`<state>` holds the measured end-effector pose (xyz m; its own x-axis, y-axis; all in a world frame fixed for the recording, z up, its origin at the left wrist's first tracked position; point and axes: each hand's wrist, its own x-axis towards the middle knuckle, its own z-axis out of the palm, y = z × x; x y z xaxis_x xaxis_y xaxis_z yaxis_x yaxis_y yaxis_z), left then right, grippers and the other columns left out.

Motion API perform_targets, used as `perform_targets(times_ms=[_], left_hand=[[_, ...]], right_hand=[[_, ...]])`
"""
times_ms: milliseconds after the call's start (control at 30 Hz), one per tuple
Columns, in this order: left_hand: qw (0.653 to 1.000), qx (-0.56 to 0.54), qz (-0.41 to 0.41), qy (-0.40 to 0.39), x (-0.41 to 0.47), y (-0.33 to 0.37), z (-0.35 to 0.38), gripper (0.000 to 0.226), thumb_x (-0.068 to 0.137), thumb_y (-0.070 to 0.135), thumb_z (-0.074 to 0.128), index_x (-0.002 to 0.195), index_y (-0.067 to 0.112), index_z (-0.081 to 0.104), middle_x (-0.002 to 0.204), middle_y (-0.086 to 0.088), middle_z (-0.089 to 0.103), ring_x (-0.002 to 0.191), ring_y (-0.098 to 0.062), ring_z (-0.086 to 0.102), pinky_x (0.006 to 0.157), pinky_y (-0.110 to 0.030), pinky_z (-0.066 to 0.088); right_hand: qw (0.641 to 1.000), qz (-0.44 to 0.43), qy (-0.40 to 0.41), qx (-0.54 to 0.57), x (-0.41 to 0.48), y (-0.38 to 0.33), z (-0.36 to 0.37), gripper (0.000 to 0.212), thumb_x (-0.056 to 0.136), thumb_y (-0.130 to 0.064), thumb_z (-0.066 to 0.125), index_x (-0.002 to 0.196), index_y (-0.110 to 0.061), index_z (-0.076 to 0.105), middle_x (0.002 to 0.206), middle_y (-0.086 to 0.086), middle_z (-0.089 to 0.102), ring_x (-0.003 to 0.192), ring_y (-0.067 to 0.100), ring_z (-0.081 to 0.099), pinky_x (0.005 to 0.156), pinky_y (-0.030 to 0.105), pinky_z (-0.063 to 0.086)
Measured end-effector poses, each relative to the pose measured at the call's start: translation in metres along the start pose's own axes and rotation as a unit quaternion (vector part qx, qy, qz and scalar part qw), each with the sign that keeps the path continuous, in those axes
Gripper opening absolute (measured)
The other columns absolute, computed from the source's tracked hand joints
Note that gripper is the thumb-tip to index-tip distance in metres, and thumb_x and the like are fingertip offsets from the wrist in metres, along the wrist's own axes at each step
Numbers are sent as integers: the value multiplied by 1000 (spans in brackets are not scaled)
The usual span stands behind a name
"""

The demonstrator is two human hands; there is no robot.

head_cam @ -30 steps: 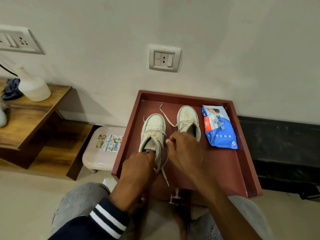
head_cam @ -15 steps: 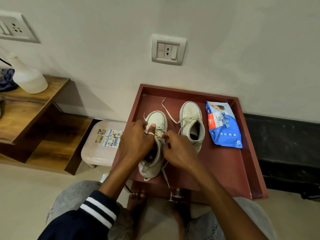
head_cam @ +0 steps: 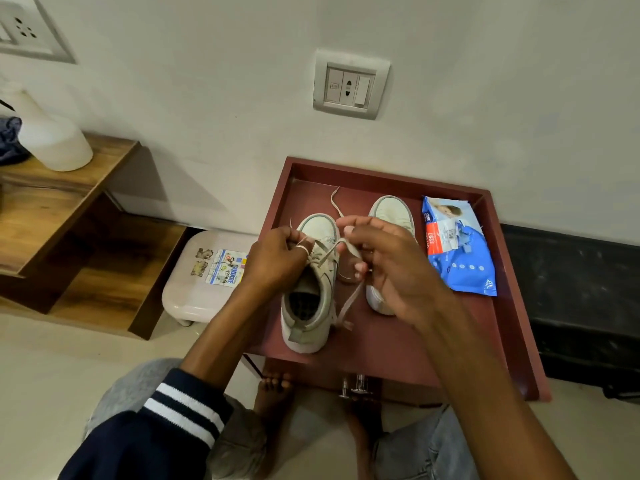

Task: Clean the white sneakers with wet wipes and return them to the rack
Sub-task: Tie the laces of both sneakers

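Note:
Two white sneakers stand on a dark red tray-like table [head_cam: 502, 344]. The left sneaker [head_cam: 308, 306] is nearer, its opening facing up. My left hand [head_cam: 277, 261] pinches its lace at the tongue. My right hand [head_cam: 391, 268] holds the other end of the lace [head_cam: 349, 303], pulled taut between the hands, and hides most of the right sneaker [head_cam: 391, 213]. A blue pack of wet wipes [head_cam: 457, 254] lies flat at the tray's right side.
A white plastic stool [head_cam: 201, 278] with stickers stands left of the tray. Further left are wooden shelves [head_cam: 62, 216] with a white bottle [head_cam: 52, 140]. A wall with a switch plate [head_cam: 349, 84] rises behind. My knees and bare feet are below the tray.
Both hands have moved from the left sneaker's heel up to its laces and pulled a lace taut. The camera has come closer.

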<state>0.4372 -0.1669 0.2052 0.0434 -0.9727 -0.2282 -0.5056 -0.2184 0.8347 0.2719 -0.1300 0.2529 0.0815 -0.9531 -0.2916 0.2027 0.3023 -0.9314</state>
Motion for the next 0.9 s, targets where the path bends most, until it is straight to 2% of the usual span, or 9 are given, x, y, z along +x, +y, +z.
perform_targets(times_ms=[33, 100, 167, 300, 433, 700, 833, 900], left_hand=[[999, -48, -11, -6, -1, 2, -1, 15, 97, 35, 63, 96, 21, 70, 91, -2, 73, 89, -23, 69, 87, -47, 59], [990, -139, -26, -19, -4, 7, -2, 22, 100, 32, 60, 104, 12, 68, 91, -3, 70, 84, -20, 67, 81, -38, 59], [978, -207, -28, -24, -8, 15, -7, 26, 100, 27, 58, 108, 3, 67, 87, -1, 63, 77, -15, 57, 71, -29, 50], [944, -327, 13, -35, -12, 26, -20, 20, 97, 28, 62, 88, 12, 69, 76, 2, 62, 81, -17, 59, 82, -36, 46], [911, -399, 84, -58, -18, 38, -34, 22, 101, 24, 57, 106, 8, 71, 75, 1, 58, 80, -17, 55, 86, -37, 45], [929, -316, 183, -53, -24, 86, -62, 19, 100, 22, 59, 110, 16, 75, 84, 1, 69, 86, -10, 66, 83, -30, 55], [942, -259, 214, -26, -25, 105, -76, 21, 102, 25, 57, 109, 17, 75, 86, 3, 74, 88, -11, 70, 90, -38, 59], [946, -227, 233, -6, -26, 112, -82, 23, 103, 28, 54, 108, 22, 76, 93, 4, 76, 95, -10, 72, 94, -42, 59]], right_hand=[[1000, -4, 2, 23, -2, -6, -3, 23, 90, -11, 58, 112, -6, 65, 78, 7, 64, 50, 9, 44, 48, 21, 39], [999, -24, 11, 43, -6, -16, -10, 22, 91, -14, 58, 111, -9, 66, 77, 6, 63, 51, 9, 44, 50, 22, 37], [997, -52, 24, 57, -10, -24, -15, 19, 92, -15, 57, 108, -11, 66, 75, 3, 62, 53, 9, 44, 51, 22, 34], [989, -100, 54, 90, -15, -37, -21, 17, 92, -12, 56, 106, -10, 67, 75, 1, 62, 56, 8, 44, 49, 20, 30], [984, -146, 75, 67, -11, -53, -17, 17, 91, -7, 58, 106, -7, 67, 83, 6, 68, 61, 10, 50, 50, 20, 36], [970, -233, 72, -7, 3, -98, 8, 14, 90, -8, 63, 103, -7, 69, 87, 8, 71, 65, 15, 55, 56, 25, 42], [962, -260, 61, -50, 9, -107, 25, 14, 91, -12, 64, 104, -8, 70, 87, 7, 73, 68, 16, 58, 58, 28, 45], [953, -284, 64, -82, 11, -112, 32, 14, 92, -11, 64, 104, -9, 70, 87, 7, 73, 69, 17, 61, 61, 30, 47]])
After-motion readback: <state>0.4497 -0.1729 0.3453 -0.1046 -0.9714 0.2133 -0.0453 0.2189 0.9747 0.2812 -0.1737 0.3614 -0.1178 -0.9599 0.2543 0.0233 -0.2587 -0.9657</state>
